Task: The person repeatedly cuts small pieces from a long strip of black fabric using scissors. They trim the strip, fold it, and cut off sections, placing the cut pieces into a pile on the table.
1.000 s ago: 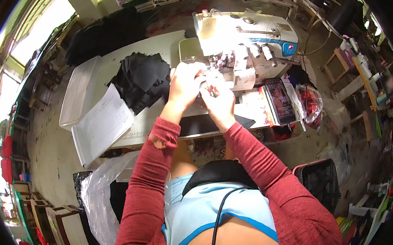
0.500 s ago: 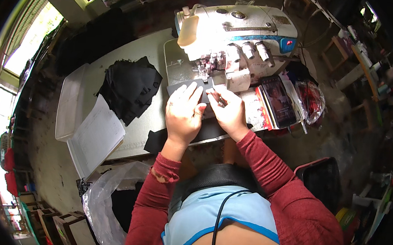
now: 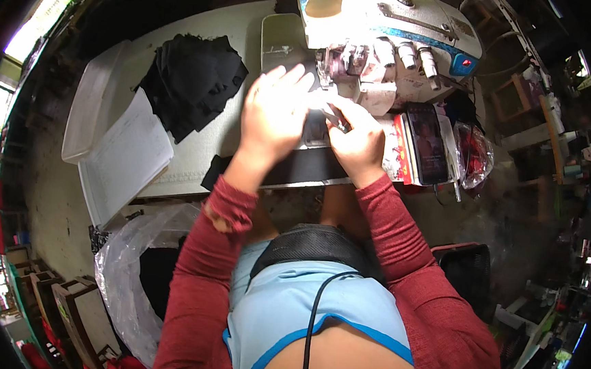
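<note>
My left hand [image 3: 273, 114] is stretched out beside the needle area of a white and blue sewing machine [image 3: 416, 28]. Its fingers are long and nearly flat, washed out by the lamp. Dark cloth [image 3: 309, 67] shows by its fingertips; how far it runs beneath the hand is hidden. My right hand [image 3: 359, 139] is closed just right of it, in front of the presser foot. A small metal tool [image 3: 341, 123] shows between thumb and fingers there, mostly covered and too glared to name more exactly. Black cloth [image 3: 297, 165] lies along the table's near edge below both hands.
A heap of black cloth pieces [image 3: 197, 75] lies left on the table, near an open notebook [image 3: 126, 152] and a clear plastic bin [image 3: 94, 102]. A phone [image 3: 424, 142] rests on booklets at right. A plastic bag [image 3: 125, 268] hangs below the table's left side.
The view has shifted, so the machine sits higher and farther right. My left hand has slid forward toward the needle area; my right hand stays closed beside it.
</note>
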The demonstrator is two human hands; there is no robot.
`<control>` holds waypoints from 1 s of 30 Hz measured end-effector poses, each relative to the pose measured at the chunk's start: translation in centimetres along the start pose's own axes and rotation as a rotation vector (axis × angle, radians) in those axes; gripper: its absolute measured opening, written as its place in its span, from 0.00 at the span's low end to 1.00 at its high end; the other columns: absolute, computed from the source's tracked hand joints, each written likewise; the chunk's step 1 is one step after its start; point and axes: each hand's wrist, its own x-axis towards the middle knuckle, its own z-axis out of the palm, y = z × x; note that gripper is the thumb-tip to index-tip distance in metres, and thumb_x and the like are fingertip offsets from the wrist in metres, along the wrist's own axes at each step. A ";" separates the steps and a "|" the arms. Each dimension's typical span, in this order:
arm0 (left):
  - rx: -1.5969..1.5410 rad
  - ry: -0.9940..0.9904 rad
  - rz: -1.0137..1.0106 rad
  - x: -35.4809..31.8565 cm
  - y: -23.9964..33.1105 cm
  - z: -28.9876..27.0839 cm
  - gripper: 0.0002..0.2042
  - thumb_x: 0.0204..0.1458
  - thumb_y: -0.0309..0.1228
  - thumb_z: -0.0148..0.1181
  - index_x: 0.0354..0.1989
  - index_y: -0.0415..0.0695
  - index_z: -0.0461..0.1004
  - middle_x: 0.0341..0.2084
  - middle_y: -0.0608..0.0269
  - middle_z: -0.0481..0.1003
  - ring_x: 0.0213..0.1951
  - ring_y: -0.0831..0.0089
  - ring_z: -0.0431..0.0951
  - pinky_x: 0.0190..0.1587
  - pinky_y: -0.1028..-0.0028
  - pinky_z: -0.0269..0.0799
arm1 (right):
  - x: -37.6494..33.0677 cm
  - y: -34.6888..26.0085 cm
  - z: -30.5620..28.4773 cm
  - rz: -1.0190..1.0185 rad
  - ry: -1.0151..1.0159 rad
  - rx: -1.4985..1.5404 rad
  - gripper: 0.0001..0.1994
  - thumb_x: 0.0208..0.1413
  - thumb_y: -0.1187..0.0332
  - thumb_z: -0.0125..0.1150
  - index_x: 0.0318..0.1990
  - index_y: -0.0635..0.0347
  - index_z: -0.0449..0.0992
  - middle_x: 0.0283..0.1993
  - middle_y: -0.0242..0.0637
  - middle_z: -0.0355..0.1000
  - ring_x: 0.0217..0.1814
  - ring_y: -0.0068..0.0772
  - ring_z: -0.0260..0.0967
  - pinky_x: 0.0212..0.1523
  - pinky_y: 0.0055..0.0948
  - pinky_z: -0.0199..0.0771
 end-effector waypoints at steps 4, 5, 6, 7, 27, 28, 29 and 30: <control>0.017 -0.033 -0.149 3.1 -4.6 1.0 0.12 0.49 0.34 0.53 0.40 0.48 0.79 0.46 0.53 0.75 0.51 0.51 0.71 0.55 0.62 0.65 | -0.4 -0.8 0.1 0.021 -0.012 0.034 0.15 0.44 0.70 0.65 0.42 0.59 0.76 0.32 0.36 0.74 0.25 0.28 0.68 0.29 0.25 0.70; 0.013 -0.069 -0.193 4.0 -6.2 0.8 0.12 0.50 0.34 0.53 0.40 0.48 0.79 0.44 0.53 0.76 0.50 0.51 0.72 0.54 0.64 0.66 | -0.5 -1.7 0.0 0.084 -0.042 0.055 0.15 0.47 0.66 0.66 0.43 0.60 0.75 0.32 0.37 0.74 0.26 0.28 0.68 0.30 0.25 0.70; -0.077 -0.160 -0.275 4.4 -7.5 0.3 0.12 0.51 0.35 0.53 0.40 0.46 0.79 0.42 0.53 0.77 0.51 0.51 0.72 0.54 0.66 0.66 | -0.6 -2.3 -0.1 0.077 -0.064 0.049 0.15 0.47 0.66 0.66 0.43 0.60 0.75 0.33 0.37 0.74 0.27 0.28 0.69 0.30 0.25 0.71; -0.044 -0.151 -0.477 5.4 -7.2 -0.5 0.11 0.51 0.34 0.54 0.37 0.43 0.79 0.38 0.50 0.77 0.45 0.55 0.76 0.47 0.69 0.71 | -0.6 -2.5 -0.4 0.079 -0.074 0.033 0.15 0.48 0.65 0.66 0.43 0.60 0.75 0.34 0.37 0.74 0.28 0.28 0.69 0.31 0.25 0.71; 0.206 0.422 -0.092 4.3 -9.5 -11.9 0.09 0.50 0.30 0.58 0.39 0.45 0.78 0.42 0.52 0.75 0.43 0.57 0.75 0.45 0.67 0.70 | 4.2 -3.4 0.5 -0.245 0.032 -0.427 0.11 0.48 0.61 0.59 0.41 0.47 0.78 0.33 0.33 0.76 0.31 0.35 0.74 0.31 0.31 0.74; 0.520 0.320 -0.088 3.6 -11.0 -12.2 0.11 0.50 0.34 0.58 0.42 0.51 0.78 0.46 0.52 0.73 0.48 0.58 0.72 0.50 0.66 0.67 | 3.7 -4.1 -0.1 -0.160 -0.034 -0.305 0.13 0.49 0.60 0.60 0.41 0.51 0.78 0.33 0.37 0.76 0.30 0.36 0.74 0.31 0.29 0.74; 0.531 0.263 -0.119 2.8 -11.7 -12.4 0.10 0.50 0.35 0.59 0.40 0.51 0.79 0.45 0.54 0.73 0.47 0.59 0.72 0.50 0.65 0.66 | 3.0 -3.9 -1.0 -0.148 -0.017 -0.208 0.13 0.49 0.61 0.61 0.42 0.54 0.77 0.33 0.38 0.76 0.29 0.35 0.74 0.31 0.29 0.74; 0.545 0.207 -0.150 1.9 -12.3 -12.7 0.10 0.50 0.36 0.59 0.39 0.51 0.79 0.44 0.55 0.73 0.47 0.60 0.72 0.50 0.64 0.65 | 2.3 -3.6 -1.8 -0.137 -0.001 -0.109 0.14 0.48 0.61 0.63 0.42 0.56 0.77 0.33 0.40 0.75 0.29 0.35 0.73 0.32 0.28 0.74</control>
